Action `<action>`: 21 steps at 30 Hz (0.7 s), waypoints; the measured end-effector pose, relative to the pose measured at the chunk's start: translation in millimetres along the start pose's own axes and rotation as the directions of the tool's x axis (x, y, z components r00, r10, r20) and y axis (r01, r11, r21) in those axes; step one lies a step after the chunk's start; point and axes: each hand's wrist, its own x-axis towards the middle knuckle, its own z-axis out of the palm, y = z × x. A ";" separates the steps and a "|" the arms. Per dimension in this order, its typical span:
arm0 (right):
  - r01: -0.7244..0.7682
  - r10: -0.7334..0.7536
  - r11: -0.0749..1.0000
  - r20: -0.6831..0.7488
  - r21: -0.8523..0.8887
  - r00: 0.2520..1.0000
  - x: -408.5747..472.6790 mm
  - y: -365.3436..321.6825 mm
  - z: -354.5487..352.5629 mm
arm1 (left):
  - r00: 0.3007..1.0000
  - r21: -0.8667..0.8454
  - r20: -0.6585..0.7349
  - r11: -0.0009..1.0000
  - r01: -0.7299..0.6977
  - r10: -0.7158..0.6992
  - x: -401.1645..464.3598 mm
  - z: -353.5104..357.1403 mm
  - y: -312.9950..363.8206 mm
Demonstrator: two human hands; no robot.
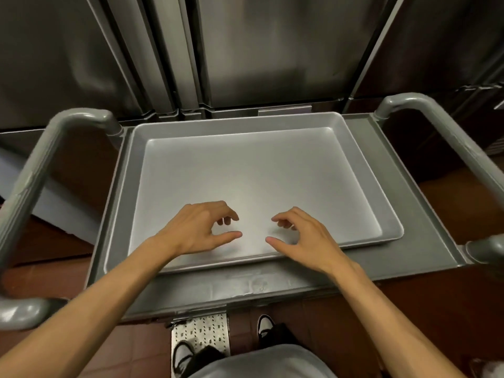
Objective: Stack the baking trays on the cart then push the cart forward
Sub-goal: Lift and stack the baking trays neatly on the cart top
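Head view: your left hand (196, 227) and right hand (297, 236) hover released, fingers curled, over the baking tray's (245, 170) 6 o'clock edge on the cart (425, 214).

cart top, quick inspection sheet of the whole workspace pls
surface: grey cart top, bare strip along near and right edges
job's things: baking tray lies flat on the cart, set toward its left side; whether more lie under it cannot be told
clutter: nothing seen
hands: left hand and right hand open, curled over the tray's near end, holding nothing
cables: nothing seen
surroundings: steel doors ahead, cart handles either side, floor grate by the shoes
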 end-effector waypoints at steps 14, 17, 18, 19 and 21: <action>-0.247 0.270 0.963 -0.438 0.110 0.858 -20.7 -137.4 90.4 | 0.913 -0.146 0.163 0.925 -0.352 0.373 -35.9 -72.4 -88.2; -0.269 0.302 0.953 -0.469 0.138 0.830 -24.8 -162.1 106.8 | 0.897 -0.179 0.176 0.909 -0.376 0.406 -50.1 -81.1 -98.2; -0.269 0.309 0.951 -0.476 0.152 0.823 -26.1 -167.0 112.0 | 0.894 -0.187 0.186 0.908 -0.374 0.407 -54.3 -81.8 -101.5; -0.262 0.308 0.951 -0.488 0.163 0.817 -27.6 -173.0 116.7 | 0.894 -0.199 0.191 0.908 -0.369 0.405 -58.3 -83.1 -104.9; -0.252 0.289 0.957 -0.501 0.141 0.816 -27.1 -183.6 122.5 | 0.891 -0.207 0.193 0.905 -0.371 0.410 -63.5 -87.9 -111.0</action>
